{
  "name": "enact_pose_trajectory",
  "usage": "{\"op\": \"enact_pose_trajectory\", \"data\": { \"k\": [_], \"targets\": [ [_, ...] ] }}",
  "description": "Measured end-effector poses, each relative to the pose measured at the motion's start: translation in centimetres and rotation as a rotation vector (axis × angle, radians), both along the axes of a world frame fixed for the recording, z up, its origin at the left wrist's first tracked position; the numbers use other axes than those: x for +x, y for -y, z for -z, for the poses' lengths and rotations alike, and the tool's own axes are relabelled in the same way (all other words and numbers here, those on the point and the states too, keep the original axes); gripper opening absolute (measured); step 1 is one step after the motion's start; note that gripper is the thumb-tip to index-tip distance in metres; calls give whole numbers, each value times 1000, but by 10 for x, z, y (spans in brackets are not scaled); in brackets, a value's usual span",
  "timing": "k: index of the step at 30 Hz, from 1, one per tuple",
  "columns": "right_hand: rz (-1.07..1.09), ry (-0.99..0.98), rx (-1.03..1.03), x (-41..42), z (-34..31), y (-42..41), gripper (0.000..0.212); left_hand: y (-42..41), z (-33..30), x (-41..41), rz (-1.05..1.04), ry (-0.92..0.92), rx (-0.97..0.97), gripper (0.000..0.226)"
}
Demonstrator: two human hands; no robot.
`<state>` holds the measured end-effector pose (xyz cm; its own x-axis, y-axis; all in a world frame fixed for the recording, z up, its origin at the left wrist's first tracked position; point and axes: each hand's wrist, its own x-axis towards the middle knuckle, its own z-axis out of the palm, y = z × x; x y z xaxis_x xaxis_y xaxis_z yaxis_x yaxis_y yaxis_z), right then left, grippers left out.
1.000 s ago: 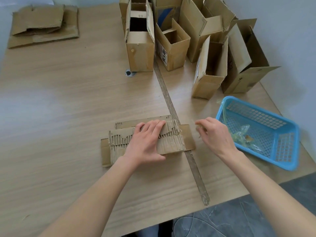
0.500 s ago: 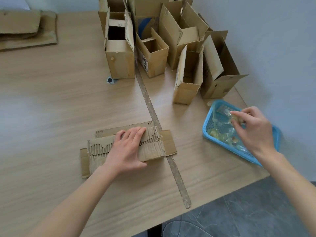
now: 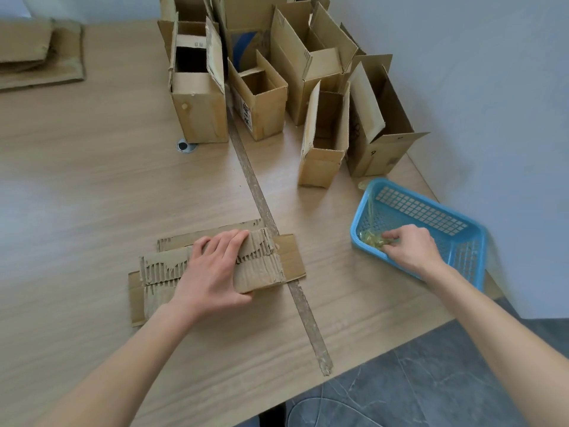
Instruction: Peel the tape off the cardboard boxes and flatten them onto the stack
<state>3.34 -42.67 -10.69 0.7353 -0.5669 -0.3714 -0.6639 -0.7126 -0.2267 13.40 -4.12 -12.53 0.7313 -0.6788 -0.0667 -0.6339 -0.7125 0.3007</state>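
**Tape goes in the basket while the flat box is held down**

The left hand (image 3: 212,272) lies spread and flat on the flattened box (image 3: 215,266) at lower centre of the frame, pressing it to the table (image 3: 92,180). The right hand (image 3: 409,248) reaches into the blue basket (image 3: 462,229) at right, fingers curled around a wad of tape (image 3: 374,240). To do this well, I judge the tape should be shaken fully free of the fingers so none sticks and drags back out. The flattened box runs left to right, its long axis tilted slightly up toward the right. Standing boxes (image 3: 200,97) wait at top centre; the stack (image 3: 37,57) sits upper left.
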Motion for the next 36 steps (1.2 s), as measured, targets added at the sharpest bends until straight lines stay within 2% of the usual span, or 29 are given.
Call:
{"op": "enact_pose_trajectory", "data": {
  "k": [6,10,16,20,23,25,28,31,36],
  "targets": [
    [-33,-25,278,-3,1,1,51,1,-1,0,-2,-10,1,118],
    [26,-60,435,-7,-4,2,68,1,-1,0,0,-15,1,118],
    [70,-126,578,-6,-13,2,89,1,-3,-1,0,-8,-9,117],
    [60,-130,601,-7,-12,0,101,1,-3,-1,-2,-10,-4,117],
    [-34,-182,535,-6,-16,-5,93,1,-3,-1,-1,-14,-8,117],
    [-132,-190,401,-7,-13,-11,107,1,-2,-1,0,-12,-7,117],
    [-231,-23,203,-11,-10,-19,117,1,-2,-1,3,-7,-10,117],
    [-362,61,54,-15,-13,-21,112,1,-2,-1,6,-5,-9,116],
    [-392,199,-86,-16,-22,-33,94,1,-1,0,10,-3,6,116]
  ]
}}
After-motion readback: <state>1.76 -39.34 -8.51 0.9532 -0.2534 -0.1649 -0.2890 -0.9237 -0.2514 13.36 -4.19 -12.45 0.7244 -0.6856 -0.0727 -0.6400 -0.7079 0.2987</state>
